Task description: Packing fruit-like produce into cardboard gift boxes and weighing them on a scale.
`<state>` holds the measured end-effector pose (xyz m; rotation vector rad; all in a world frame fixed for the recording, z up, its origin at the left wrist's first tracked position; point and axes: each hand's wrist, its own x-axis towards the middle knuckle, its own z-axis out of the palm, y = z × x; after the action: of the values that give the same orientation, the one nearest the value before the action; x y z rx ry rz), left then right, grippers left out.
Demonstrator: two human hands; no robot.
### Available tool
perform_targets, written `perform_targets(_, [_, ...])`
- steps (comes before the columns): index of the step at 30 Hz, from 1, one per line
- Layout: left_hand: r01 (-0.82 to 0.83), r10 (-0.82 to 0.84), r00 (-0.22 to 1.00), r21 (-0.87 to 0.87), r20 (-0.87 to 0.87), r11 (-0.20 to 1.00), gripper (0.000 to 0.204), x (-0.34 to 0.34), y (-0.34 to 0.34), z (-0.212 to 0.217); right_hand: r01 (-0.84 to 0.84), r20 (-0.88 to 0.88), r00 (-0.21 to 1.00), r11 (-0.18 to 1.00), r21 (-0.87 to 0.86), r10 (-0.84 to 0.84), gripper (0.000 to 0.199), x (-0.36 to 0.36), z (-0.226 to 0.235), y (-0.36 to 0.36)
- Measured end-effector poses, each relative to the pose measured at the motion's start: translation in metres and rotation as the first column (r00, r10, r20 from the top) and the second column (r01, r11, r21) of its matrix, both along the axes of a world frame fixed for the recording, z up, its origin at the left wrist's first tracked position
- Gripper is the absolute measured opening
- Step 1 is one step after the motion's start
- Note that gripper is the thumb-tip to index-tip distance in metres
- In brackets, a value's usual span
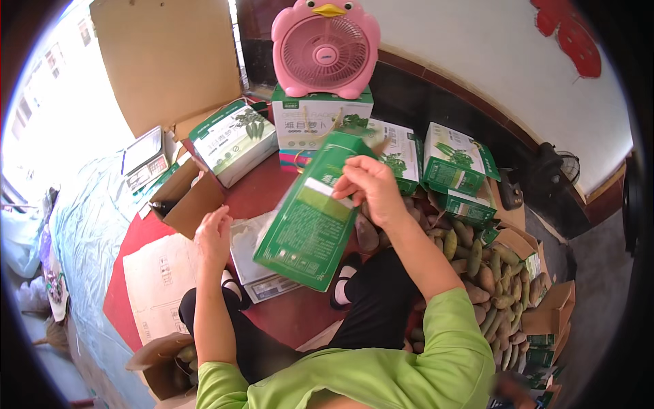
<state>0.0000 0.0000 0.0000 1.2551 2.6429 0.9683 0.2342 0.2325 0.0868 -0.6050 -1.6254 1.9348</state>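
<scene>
Head view: 1 green carton (310, 211) is gripped by the right hand (368, 184), while the left hand (214, 235), near-left, is held loosely open.

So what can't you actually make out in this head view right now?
- Open end and inside of the green box: turned away, and the right hand covers its upper edge.
- Left hand: palm faces down, so contact beneath it is hidden.
- Pile of green-brown pods: partly behind the right forearm; far side bent at the fisheye rim.
</scene>
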Motion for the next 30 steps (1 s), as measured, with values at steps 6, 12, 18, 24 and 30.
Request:
perform_targets(6, [-0.146, 0.166, 0.986, 0.525, 0.008, 0.839, 0.027, -0.009, -0.011, 0.018, -0.200, -0.118, 0.971, 0.976, 0.081, 0.209, 0.024, -0.041, -0.032, -0.028])
perform_targets(12, [-0.100, 0.225, 0.954, 0.501, -0.196, 0.860, 0.041, -0.008, -0.011, 0.025, -0.221, 0.373, 0.911, 0.972, 0.084, 0.175, 0.036, -0.045, -0.125, 0.014])
perform_targets(18, [-0.026, 0.096, 0.915, 0.179, -0.393, 0.983, 0.056, 0.008, -0.002, 0.022, -0.254, 0.703, 0.696, 0.966, 0.050, 0.146, 0.045, -0.033, -0.157, 0.028])
perform_targets(24, [0.057, -0.127, 0.922, -0.196, -0.367, 0.979, 0.056, 0.009, -0.002, 0.009, -0.202, 0.608, 0.791, 0.968, 0.149, 0.072, 0.044, -0.034, -0.149, 0.030])
perform_targets(30, [-0.030, -0.075, 0.908, -0.242, -0.412, 0.970, 0.022, 0.006, 0.001, 0.010, -0.149, 0.528, 0.843, 0.987, 0.054, 0.099, 0.049, -0.035, -0.122, 0.019])
